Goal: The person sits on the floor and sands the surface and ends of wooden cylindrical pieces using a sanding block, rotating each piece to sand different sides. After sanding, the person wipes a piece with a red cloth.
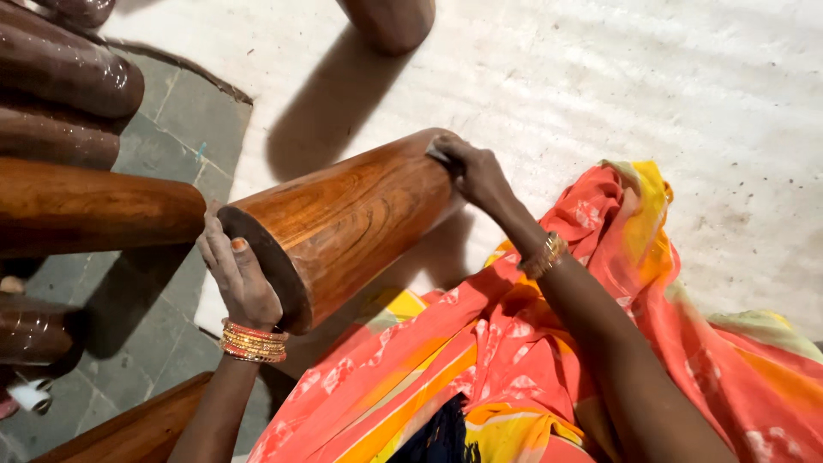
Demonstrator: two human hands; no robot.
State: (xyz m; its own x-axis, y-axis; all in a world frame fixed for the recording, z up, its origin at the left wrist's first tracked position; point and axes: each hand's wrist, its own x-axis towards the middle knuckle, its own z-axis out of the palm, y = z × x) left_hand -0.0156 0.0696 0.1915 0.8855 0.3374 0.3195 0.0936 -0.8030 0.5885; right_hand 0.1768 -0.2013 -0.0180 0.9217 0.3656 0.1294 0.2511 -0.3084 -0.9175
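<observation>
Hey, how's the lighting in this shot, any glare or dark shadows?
Head view: fairly sharp, light from the right; the wooden drum shell throws a dark shadow on the pale floor; glossy highlights on the dark shells upper left; left hand and right hand evenly lit.
</observation>
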